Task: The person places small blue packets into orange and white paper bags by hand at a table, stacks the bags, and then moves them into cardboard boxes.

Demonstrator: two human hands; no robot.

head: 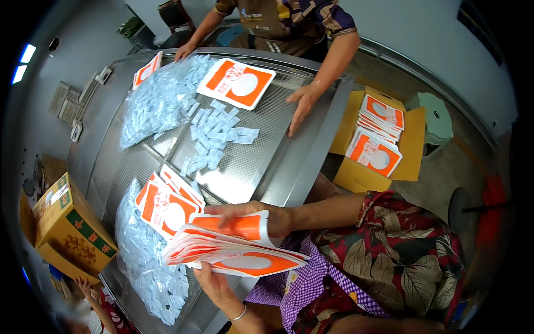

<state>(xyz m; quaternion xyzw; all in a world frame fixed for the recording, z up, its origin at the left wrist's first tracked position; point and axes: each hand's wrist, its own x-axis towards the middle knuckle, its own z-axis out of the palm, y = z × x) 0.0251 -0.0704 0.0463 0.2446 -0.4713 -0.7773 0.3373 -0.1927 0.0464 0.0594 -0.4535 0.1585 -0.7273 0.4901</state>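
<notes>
My left hand (215, 286), with a bracelet at the wrist, grips a fanned stack of orange-and-white flat packets (250, 262) from below. Above it, my right hand (260, 215) holds one curled orange-and-white packet (246, 227) against the stack; its fingers are partly blurred. Just beyond lie more orange-and-white packets (169, 208) in a loose overlapping pile. Beside them a clear plastic bag of small pale-blue sachets (152, 267) rests on the metal table (288, 167). Loose pale-blue sachets (212, 135) are scattered on the table's perforated surface.
A co-worker's hand (306, 102) hovers or rests near the table edge. Near that person are another sachet bag (160, 96) and a packet stack (238, 83). An open carton (344, 167) of packets stands right; a yellow carton (75, 229) stands left, with another person's hand (85, 287) near it.
</notes>
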